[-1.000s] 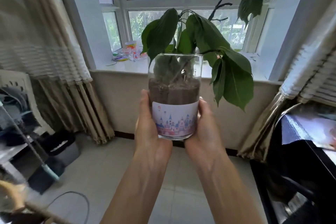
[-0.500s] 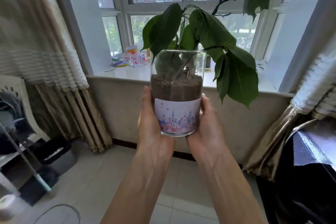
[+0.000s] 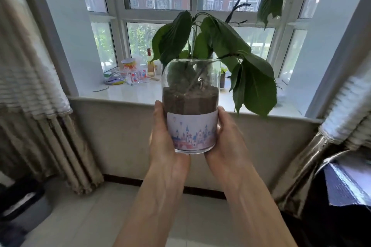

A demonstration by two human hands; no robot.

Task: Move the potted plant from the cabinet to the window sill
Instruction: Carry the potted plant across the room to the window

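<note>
The potted plant (image 3: 191, 114) is a clear glass jar with dark soil, a pastel castle label and big drooping green leaves. I hold it upright in mid-air at chest height. My left hand (image 3: 162, 138) grips its left side and my right hand (image 3: 226, 138) grips its right side, fingers wrapped behind the glass. The white window sill (image 3: 140, 94) lies just beyond the jar, its front edge level with the soil line. The cabinet is not clearly in view.
Several small jars, a bottle and bits of clutter (image 3: 132, 74) crowd the sill's left part. A small dark pot (image 3: 222, 78) stands behind the plant. Curtains (image 3: 34, 94) hang on both sides. Dark furniture (image 3: 341, 196) stands at the right, a bin (image 3: 26, 204) on the floor at the left.
The window sill has grown larger and closer in view as I carry the plant toward it. Both hands keep the same grip on the jar.
</note>
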